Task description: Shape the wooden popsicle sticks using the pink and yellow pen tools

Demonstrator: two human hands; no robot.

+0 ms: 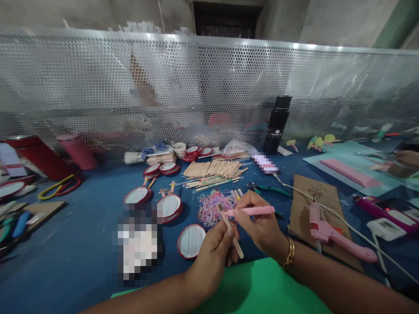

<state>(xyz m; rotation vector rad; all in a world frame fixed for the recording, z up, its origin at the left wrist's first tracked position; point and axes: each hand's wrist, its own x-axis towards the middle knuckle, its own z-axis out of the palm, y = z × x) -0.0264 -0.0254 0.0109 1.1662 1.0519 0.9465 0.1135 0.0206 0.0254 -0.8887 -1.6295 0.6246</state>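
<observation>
A flat wooden stick (238, 247) is pinched in my left hand (218, 244), tilted with its upper end darker. My right hand (258, 220) grips a pink marker (258, 210), and the marker's tip meets the stick near that upper end. Behind my hands lies a heap of colourful thin loops (212, 205), with several other markers beside it. Farther back rests a pile of plain wooden sticks (212, 169). A round red-rimmed disc (191, 241) lies just left of my left hand. Green sheet (268, 288) spreads under my forearms.
A pink glue gun (327, 229) lies on cardboard (303, 192) at the right, its white cable crossing the table. Pliers (270, 189) sit behind my right hand. A black bottle (277, 124) stands at the back. Another person's hand (407, 158) shows at the far right.
</observation>
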